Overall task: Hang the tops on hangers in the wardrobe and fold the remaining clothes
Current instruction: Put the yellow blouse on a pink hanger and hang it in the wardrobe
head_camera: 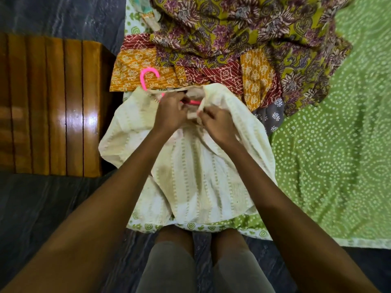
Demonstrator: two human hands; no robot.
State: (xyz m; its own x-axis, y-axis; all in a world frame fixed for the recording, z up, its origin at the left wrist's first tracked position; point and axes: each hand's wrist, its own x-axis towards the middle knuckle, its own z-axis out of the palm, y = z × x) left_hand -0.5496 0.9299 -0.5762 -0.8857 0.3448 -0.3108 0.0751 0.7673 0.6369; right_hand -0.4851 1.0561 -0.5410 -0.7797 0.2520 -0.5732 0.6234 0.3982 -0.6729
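Both hands pinch the soft, limp cream top [190,166] at its neckline, left hand [170,112] beside the stiff pink hanger [148,78], right hand [215,121] gripping opposite; best held by its shoulders.

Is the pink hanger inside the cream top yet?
Partly in: the pink hanger hook sticks out at the cream top neck; its body is covered.

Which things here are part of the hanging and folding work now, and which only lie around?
In the job:
- cream top, gripped at the neck by the left hand and right hand
- pink hanger, partly inside the top
- floral garment and orange-red patchwork cloth, waiting in the pile

Just lying about:
- green bedsheet
- wooden furniture
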